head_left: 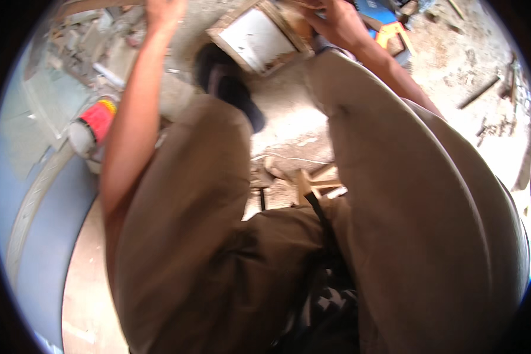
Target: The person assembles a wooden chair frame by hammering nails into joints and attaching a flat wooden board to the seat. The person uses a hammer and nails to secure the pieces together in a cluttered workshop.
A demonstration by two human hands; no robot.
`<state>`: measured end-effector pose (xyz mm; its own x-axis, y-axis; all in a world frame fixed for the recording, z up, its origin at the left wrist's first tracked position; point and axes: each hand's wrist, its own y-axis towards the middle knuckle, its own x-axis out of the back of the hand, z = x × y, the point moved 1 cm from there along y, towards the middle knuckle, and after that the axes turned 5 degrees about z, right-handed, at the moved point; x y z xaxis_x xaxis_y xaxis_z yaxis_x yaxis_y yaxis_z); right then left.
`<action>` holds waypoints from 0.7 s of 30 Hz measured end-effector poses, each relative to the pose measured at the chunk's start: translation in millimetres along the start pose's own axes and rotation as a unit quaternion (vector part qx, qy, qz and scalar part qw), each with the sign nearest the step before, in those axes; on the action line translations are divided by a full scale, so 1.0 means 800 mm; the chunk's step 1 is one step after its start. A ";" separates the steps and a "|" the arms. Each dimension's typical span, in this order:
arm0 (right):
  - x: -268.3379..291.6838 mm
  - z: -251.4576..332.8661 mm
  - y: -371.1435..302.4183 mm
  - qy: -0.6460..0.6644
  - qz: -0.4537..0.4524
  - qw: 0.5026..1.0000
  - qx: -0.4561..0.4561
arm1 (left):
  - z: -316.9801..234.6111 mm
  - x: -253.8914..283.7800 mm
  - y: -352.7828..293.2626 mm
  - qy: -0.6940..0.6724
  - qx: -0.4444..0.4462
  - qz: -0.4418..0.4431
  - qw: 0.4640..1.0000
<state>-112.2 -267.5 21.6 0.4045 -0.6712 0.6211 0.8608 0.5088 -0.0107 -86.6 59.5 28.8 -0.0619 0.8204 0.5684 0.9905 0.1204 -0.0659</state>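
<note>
My left hand (pixel 166 10) reaches to the upper edge of the picture, where its fingers are cut off. A wooden strip (pixel 97 5) lies just to its left; whether the hand touches it, I cannot tell. Across from it, my right hand (pixel 340 23) is at the far right corner of a shallow wooden frame (pixel 230 42) with a white panel (pixel 258 40) inside. The fingers of that hand look curled, next to a brownish wooden piece (pixel 298 20). What they hold, if anything, is blurred and partly out of view.
Right of my right hand lies a saw with a blue blade and orange handle (pixel 393 36). A red and white can (pixel 94 125) stands beside my left arm, near a blue-grey surface (pixel 59 218). Wood scraps (pixel 91 41) litter the left. A dark-socked foot (pixel 227 82) rests beside the frame.
</note>
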 end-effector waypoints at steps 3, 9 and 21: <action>-0.001 0.004 0.018 0.001 0.009 0.999 0.033 | 0.004 0.012 0.003 -0.036 0.030 0.009 0.999; -0.003 -0.026 0.024 -0.129 -0.053 0.983 0.122 | 0.019 0.001 -0.006 0.031 -0.030 -0.060 0.997; -0.001 -0.076 0.048 -0.272 0.045 0.961 0.006 | 0.004 -0.047 0.064 -0.022 0.058 -0.042 0.997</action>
<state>-60.5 -280.4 -27.1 0.2534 -0.2442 0.9360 0.8245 0.5607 -0.0769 -34.2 36.5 1.1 -0.1527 0.8283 0.5391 0.9609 0.2520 -0.1150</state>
